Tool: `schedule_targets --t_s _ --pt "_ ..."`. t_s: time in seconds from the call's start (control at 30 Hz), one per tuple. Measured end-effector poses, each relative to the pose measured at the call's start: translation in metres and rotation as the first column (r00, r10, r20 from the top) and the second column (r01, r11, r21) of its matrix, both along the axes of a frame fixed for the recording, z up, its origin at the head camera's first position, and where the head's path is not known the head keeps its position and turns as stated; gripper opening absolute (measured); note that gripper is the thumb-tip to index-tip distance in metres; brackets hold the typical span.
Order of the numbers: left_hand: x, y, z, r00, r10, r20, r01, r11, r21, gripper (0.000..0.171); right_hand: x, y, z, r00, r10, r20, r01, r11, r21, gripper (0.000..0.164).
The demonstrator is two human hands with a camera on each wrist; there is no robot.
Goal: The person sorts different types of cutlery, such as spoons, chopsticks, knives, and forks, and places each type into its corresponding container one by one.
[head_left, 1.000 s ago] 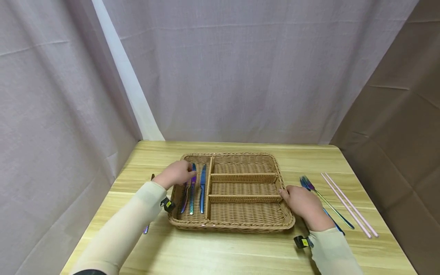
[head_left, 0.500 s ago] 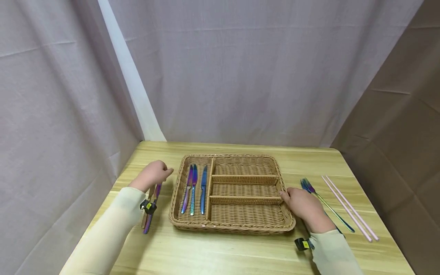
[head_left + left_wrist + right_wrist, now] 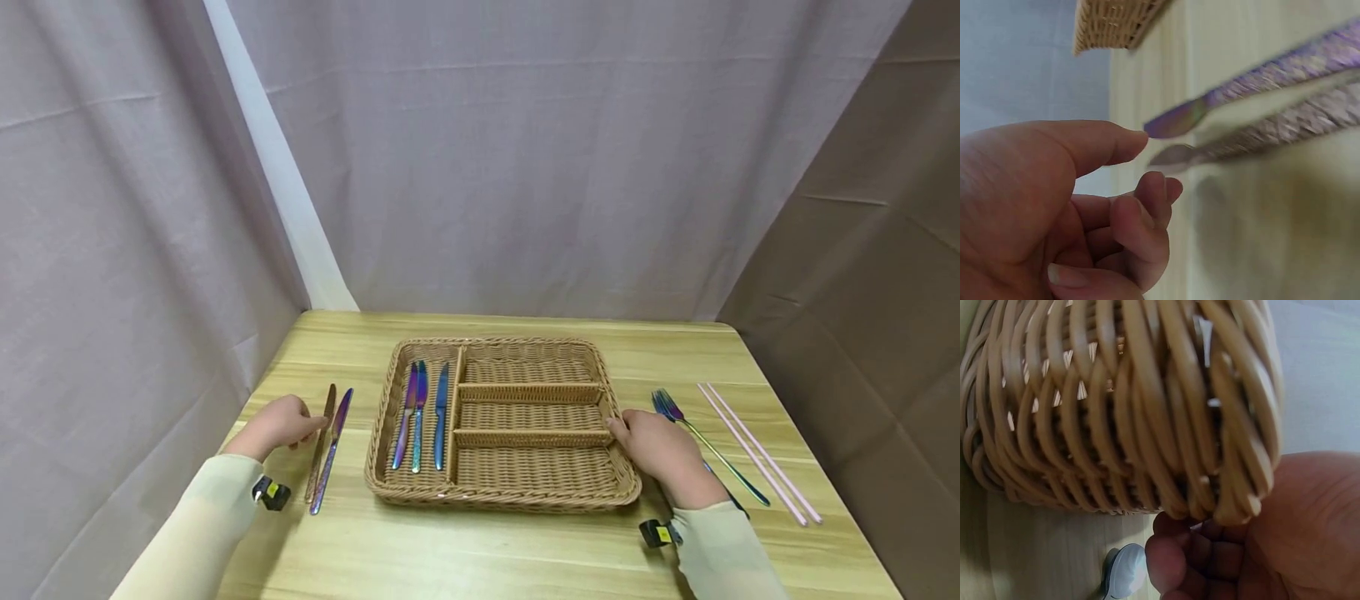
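Note:
My left hand (image 3: pixel 276 423) is at the upper part of a bronze-brown knife (image 3: pixel 318 460) on the table. A purple-blue knife (image 3: pixel 327 467) lies beside it. In the left wrist view thumb and fingers (image 3: pixel 1138 228) are parted, with the tips of the purple knife (image 3: pixel 1279 75) and the brown knife (image 3: pixel 1266 132) near the gap. My right hand (image 3: pixel 662 450) grips the right rim of a wicker cutlery basket (image 3: pixel 517 497), thumb over the edge. Its other fingers (image 3: pixel 1166 562) are curled below the rim outside. Three knives (image 3: pixel 418 417) lie in the basket's left compartment.
Right of the basket lie forks (image 3: pixel 708 442) and two pink chopsticks (image 3: pixel 761 454). A spoon (image 3: pixel 1127 572) shows below the basket in the right wrist view. Grey curtains (image 3: pixel 525 167) stand behind the wooden table (image 3: pixel 465 550), with a brown one on the right.
My left hand has come out of the basket's left compartment and moved left and toward me, to the two knives on the table. The right hand has stayed on the rim.

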State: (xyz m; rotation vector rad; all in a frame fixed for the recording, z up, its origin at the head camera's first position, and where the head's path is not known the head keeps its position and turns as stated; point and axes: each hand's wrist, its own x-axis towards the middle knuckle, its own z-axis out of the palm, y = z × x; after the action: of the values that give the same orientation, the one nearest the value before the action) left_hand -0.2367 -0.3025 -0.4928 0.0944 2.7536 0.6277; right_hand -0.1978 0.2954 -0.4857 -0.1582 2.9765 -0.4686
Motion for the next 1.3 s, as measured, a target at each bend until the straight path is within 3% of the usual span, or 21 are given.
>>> schedule_targets --t_s 0.2,0.53,0.93,1.3 --pt "0.01 -0.008 -0.012 1.0 -0.012 0.023 0.011 0.999 0.037 0.051 0.001 0.0 -0.001 1.0 0.011 -0.022 -0.011 1.0 0.002 0.035" --pt "0.01 -0.003 -0.024 0.999 0.002 0.054 -0.005 0.999 0.051 0.044 0.0 0.0 -0.005 1.0 0.006 -0.029 -0.006 1.0 -0.001 0.036" --pt "0.01 -0.001 -0.024 0.999 -0.022 0.047 0.021 0.999 0.026 0.049 0.001 0.001 -0.003 1.0 0.001 -0.023 -0.001 1.0 -0.007 0.036" --pt "0.007 0.004 -0.024 0.998 -0.017 0.06 0.017 1.0 -0.002 0.042 0.001 0.0 -0.003 1.0 0.004 -0.018 -0.004 1.0 0.0 0.037"
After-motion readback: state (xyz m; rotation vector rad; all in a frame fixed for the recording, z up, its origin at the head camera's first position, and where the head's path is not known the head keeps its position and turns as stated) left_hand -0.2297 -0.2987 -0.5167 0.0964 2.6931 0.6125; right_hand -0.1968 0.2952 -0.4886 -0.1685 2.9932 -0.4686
